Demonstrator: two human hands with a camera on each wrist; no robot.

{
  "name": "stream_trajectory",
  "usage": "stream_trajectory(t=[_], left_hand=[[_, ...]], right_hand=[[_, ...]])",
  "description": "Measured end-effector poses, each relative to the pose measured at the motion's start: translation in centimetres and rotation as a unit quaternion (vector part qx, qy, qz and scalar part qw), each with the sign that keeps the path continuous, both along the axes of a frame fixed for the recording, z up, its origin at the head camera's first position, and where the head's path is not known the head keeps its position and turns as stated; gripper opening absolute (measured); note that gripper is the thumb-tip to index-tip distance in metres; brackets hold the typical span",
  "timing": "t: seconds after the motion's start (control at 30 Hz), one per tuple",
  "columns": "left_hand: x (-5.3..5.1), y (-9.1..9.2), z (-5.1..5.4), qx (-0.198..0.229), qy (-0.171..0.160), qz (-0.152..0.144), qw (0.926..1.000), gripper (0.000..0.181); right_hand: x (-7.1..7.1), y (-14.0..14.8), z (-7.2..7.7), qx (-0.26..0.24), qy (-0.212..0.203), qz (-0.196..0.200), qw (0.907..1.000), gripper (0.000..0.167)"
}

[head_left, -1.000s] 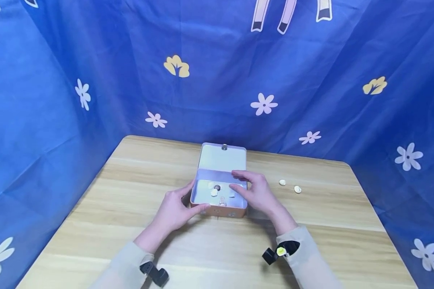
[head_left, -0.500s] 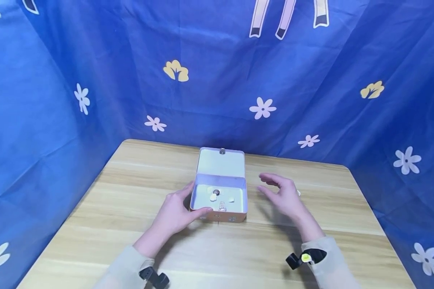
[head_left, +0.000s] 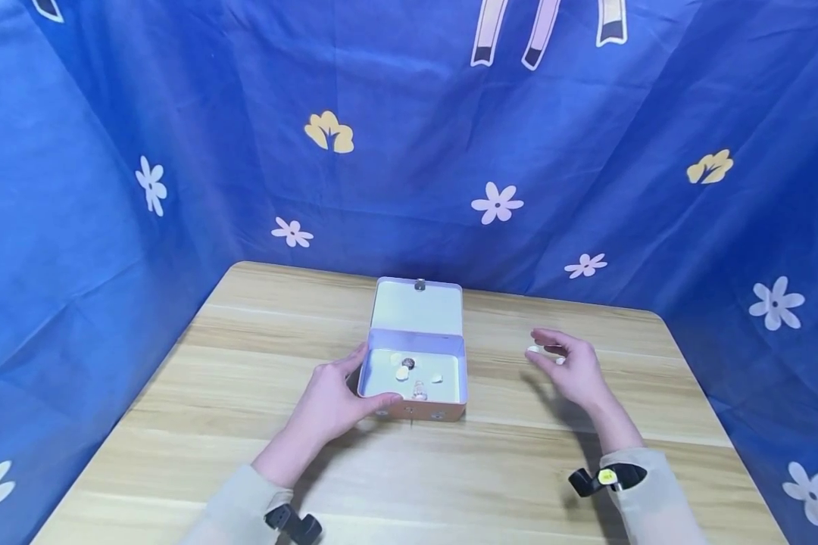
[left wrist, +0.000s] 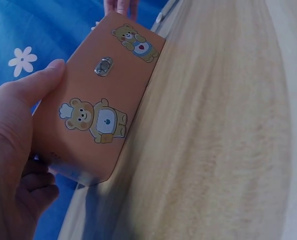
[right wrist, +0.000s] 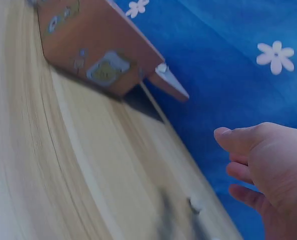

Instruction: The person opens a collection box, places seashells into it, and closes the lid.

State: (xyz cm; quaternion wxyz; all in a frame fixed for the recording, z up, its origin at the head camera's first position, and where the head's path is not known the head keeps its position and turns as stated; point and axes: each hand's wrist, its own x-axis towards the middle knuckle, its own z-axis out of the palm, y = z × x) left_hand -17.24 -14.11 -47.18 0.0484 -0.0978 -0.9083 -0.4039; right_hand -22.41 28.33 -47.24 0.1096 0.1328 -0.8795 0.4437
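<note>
An orange-brown tin box [head_left: 427, 410] with bear pictures stands on the table, its hinged lid [head_left: 417, 306] raised. My left hand [head_left: 330, 397] holds its front left corner, thumb on the front rim and fingers along the left side. Inside lie a dark round piece [head_left: 408, 363], white shell-like pieces [head_left: 401, 373] and a clear pinkish one [head_left: 419, 390]. To the right, my right hand [head_left: 578, 372] hovers, thumb and fingers apart, over two small white shell-like pieces. One piece [right wrist: 194, 204] shows on the table in the right wrist view; the hand partly covers the other.
The wooden table [head_left: 259, 325] carries the box near its back edge. A blue cloth [head_left: 409, 151] with flower prints hangs behind and at both sides. Each wrist wears a black strap with a small camera [head_left: 589, 481].
My right hand has left the box and moved right to the two white pieces. A white piece it covered now lies visible in the box. My left hand has stayed on the box.
</note>
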Motion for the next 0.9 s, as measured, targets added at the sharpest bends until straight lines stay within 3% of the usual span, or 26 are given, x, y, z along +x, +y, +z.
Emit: stream_trajectory(t=[0.23,0.4,0.67,0.9], left_hand=[[0.4,-0.2,-0.4,0.022,0.019,0.001,0.9996,0.119],[0.5,-0.1,-0.5,0.033,0.017,0.005,0.9993,0.117],[0.5,-0.1,-0.8,0.041,0.013,0.009,0.9990,0.117],[0.5,0.1,-0.7,0.046,0.008,0.011,0.9988,0.118]], right_hand=[[-1.0,0.9,-1.9,0.029,-0.030,-0.006,0.9991,0.054],[-1.5,1.2,-3.2,0.062,-0.013,-0.021,0.9978,0.058],[-2.2,1.3,-4.3,0.117,0.012,-0.046,0.9920,0.051],[-2.4,1.6,-5.1,0.126,0.003,-0.058,0.9904,0.035]])
